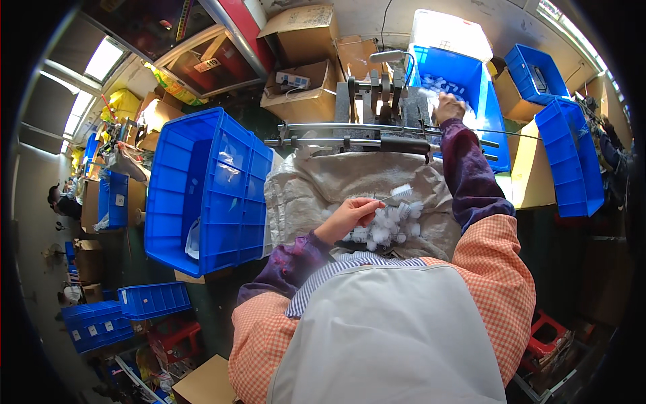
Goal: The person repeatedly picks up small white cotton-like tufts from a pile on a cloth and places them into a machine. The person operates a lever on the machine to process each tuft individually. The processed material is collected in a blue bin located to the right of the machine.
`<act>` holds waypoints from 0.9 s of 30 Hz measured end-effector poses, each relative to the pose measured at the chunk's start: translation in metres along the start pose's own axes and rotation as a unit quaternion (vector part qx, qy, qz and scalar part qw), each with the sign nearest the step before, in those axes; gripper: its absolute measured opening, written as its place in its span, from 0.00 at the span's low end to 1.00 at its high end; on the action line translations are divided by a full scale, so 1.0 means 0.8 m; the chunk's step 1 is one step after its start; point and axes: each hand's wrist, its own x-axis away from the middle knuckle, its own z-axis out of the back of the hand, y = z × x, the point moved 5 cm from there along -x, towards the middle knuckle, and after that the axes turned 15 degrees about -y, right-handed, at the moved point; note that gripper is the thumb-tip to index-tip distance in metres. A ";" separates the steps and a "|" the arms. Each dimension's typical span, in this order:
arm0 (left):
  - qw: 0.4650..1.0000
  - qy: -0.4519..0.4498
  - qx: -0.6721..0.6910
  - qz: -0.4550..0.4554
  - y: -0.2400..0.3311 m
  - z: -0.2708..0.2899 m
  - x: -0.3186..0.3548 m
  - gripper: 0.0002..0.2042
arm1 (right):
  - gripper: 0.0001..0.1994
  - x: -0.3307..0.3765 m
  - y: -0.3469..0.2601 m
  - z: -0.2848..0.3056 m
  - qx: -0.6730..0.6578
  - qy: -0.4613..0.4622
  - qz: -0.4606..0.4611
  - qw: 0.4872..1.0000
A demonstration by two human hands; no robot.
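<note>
My left hand [353, 217] is closed in a pinch on the thin stem of a small white-bristled brush [402, 192], whose head points right. Just beneath lies a heap of similar white brushes [382, 229] on a beige woven sack [303, 185]. My right hand [449, 108] reaches forward to the near left side of a blue bin [493, 111], its fingers curled. Small white pieces [437, 84] lie in that bin beside the fingers. What the right fingers hold, if anything, is too small to make out.
A metal machine [385, 101] with horizontal rods [336, 126] stands beyond the sack. To the left, a large blue crate [232, 192] lies on its side. Cardboard boxes [299, 87] stand behind it, and another blue crate [568, 158] is at the right.
</note>
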 end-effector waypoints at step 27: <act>0.674 0.053 -0.736 0.045 -0.058 -0.004 -0.045 0.12 | 0.07 0.030 -0.085 -0.023 -0.072 0.087 0.132 0.985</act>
